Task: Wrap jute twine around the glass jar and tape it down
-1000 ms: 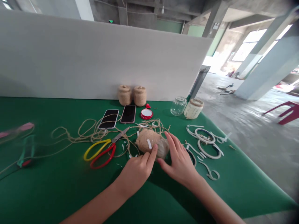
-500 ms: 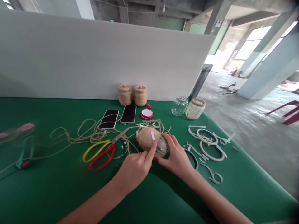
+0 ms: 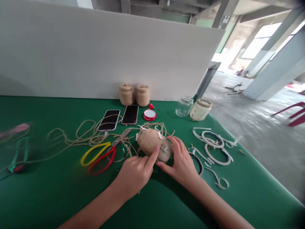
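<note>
The twine-wrapped glass jar [image 3: 164,153] lies on its side on the green table [image 3: 59,194], long axis slanting far-left to near-right, and the right hand [image 3: 183,163], nearer the bare glass end, cradles it between thumb and fingers! Left hand [image 3: 137,173]: index fingertip at the winding's edge [image 3: 156,147], any pinch impossible to tell.

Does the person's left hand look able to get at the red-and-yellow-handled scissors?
Probably yes: the scissors lie open just to the left of the left hand, with nothing bulky between, though that hand is touching the twine-wrapped jar.
</note>
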A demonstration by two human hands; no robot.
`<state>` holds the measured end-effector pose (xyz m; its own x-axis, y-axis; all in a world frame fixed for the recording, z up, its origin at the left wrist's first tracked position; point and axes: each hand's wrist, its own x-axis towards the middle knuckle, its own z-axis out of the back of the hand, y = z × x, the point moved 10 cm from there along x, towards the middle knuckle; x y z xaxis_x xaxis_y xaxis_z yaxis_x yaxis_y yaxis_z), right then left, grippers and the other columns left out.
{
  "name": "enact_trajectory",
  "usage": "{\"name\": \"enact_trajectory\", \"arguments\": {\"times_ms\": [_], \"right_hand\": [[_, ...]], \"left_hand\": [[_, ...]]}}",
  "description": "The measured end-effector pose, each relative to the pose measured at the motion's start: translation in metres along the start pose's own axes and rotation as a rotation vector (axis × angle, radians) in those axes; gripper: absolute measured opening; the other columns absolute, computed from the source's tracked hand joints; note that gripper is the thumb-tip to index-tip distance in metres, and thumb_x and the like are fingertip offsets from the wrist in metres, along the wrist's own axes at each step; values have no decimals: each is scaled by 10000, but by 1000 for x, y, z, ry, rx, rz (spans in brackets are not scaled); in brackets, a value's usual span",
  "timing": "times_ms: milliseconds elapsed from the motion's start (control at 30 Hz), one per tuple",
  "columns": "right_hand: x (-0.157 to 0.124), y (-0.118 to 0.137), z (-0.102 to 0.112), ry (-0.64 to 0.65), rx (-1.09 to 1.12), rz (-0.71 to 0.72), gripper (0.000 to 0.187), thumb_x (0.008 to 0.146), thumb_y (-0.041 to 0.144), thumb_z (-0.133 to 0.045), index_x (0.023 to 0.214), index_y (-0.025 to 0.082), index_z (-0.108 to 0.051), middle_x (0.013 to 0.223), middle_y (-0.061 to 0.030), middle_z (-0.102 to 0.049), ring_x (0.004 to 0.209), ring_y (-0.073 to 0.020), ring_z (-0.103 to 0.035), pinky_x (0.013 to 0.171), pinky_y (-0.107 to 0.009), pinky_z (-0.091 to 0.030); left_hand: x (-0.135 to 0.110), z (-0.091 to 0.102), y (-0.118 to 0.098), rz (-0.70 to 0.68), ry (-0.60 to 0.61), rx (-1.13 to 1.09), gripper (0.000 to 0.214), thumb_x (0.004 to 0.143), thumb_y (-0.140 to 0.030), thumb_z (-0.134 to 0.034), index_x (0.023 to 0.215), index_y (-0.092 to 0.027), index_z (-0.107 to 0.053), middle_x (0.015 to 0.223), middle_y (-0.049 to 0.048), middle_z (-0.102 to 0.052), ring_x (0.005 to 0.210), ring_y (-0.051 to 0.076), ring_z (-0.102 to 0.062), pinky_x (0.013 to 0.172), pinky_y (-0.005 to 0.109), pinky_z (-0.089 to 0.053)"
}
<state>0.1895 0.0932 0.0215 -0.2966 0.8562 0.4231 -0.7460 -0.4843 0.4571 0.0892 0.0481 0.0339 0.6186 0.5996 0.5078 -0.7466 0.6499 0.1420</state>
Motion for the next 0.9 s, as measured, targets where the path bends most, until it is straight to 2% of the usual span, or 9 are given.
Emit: {"name": "enact_trajectory", "arguments": {"times_ms": [100, 167, 433, 600, 900], "right_hand": [[2, 4, -1, 32, 111, 19, 608, 731, 372, -638, 1240, 207, -348, 1242, -120, -397, 1183, -252, -413, 987, -422, -394], [4, 3, -2, 55, 165, -4, 581, 717, 330, -649, 1216, 219, -373, 1217, -106, -387, 1160, -239, -420, 978, -399, -404], [4, 2, -2, 29, 219, -3, 596, 724, 315, -664, 1227, 223, -357, 1214, -93, -380, 1164, -229, -400, 998, -385, -374], [3, 5, -1, 24, 212, 22, 530, 720, 288, -667, 1173, 227, -399, 1197, -84, -385, 1142, -223, -414, 983, -372, -388], [1, 5, -1, 37, 183, 5, 512, 741, 287, -634, 1200, 243, -411, 1205, -81, -368, 1152, -216, -414, 991, -363, -396]], "left_hand": [[0, 2, 0, 2, -14, -13, 489, 862, -86, -424, 1340, -73, -324, 557, -51, -506, 464, 118, -488, 465, 267, -365], [-1, 4, 1, -2, -25, -20, 496, 852, -75, -436, 1338, -79, -334, 565, -49, -506, 472, 117, -485, 468, 267, -365], [-7, 11, 8, -20, -93, 4, 503, 838, -42, -467, 1327, -81, -359, 567, -53, -473, 473, 106, -447, 457, 266, -341], [-7, 10, 9, -20, -84, 12, 495, 838, -46, -473, 1321, -92, -374, 575, -51, -467, 473, 106, -443, 456, 267, -339], [-6, 14, 10, -21, -95, 10, 474, 835, -47, -475, 1301, -91, -396, 573, -50, -476, 470, 110, -456, 456, 272, -353]]}}
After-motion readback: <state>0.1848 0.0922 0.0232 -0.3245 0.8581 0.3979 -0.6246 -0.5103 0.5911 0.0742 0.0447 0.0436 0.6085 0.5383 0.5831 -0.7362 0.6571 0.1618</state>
